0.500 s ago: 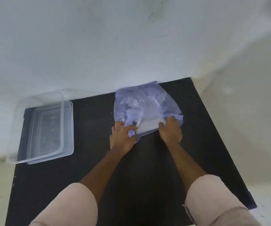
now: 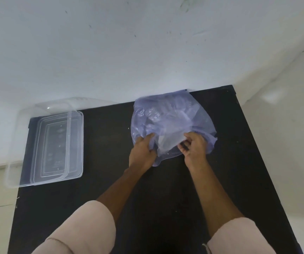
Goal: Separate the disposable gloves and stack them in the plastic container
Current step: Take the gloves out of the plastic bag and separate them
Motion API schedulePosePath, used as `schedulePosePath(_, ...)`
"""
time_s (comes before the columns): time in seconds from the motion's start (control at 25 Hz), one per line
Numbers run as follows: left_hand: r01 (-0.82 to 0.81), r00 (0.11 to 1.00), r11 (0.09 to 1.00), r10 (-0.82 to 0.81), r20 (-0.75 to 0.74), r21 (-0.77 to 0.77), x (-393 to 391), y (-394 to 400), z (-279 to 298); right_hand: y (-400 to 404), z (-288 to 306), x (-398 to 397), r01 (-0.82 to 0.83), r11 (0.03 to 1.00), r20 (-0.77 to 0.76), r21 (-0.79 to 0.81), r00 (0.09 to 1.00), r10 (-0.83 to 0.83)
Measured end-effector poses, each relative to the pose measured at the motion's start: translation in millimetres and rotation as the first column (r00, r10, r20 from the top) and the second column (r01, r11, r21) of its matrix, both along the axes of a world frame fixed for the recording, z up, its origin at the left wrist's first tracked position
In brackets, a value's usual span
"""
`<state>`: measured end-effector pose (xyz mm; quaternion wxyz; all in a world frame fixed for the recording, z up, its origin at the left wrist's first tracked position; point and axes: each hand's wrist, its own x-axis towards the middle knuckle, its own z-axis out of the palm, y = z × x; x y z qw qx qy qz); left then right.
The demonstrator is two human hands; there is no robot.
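Note:
A crumpled pile of thin, see-through bluish disposable gloves [image 2: 167, 118] lies at the far middle of the black table [image 2: 111, 180], against the wall. My left hand [image 2: 143, 150] pinches the near left edge of the pile. My right hand [image 2: 195, 146] grips the near right edge, fingers curled around a film layer. Between the hands a pale sheet of glove [image 2: 167, 142] is lifted and stretched. The clear plastic container [image 2: 37, 143] stands at the table's far left, apart from both hands.
A clear flat lid [image 2: 74, 143] lies beside or under the container. A white wall [image 2: 147, 52] runs along the table's far edge. The table's right edge [image 2: 257, 162] drops to a pale floor. Light sleeves cover my upper arms.
My hands have drawn slightly apart, and the pale glove sheet between them is lifted and spread wider. The container has not moved.

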<state>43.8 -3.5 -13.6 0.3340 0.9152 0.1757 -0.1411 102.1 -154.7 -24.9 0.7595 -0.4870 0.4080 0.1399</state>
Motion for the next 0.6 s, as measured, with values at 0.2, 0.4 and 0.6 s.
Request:
schedulePosePath(0.2, -0.059, 0.995, 0.993, 0.066, 0.071, -0.1, 4.2, -2.2, -7.9, 43.3, -16.5, -8.8, 0.106, 0.993, -0.116, 0.053, 0.988, -0.099)
schedulePosePath(0.4, -0.086, 0.988, 0.992, 0.097, 0.118, -0.089, 3.9, 2.6, -11.0, 40.7, -12.3, 1.2, 0.142, 0.99, -0.094, 0.026, 0.986, -0.139)
schedulePosePath(0.6, -0.028, 0.997, 0.999, 0.029, 0.075, -0.02, -0.8, 3.8, -6.9, 19.4, 3.4, -48.3, 0.198, 0.975, -0.018, 0.105, 0.98, -0.197)
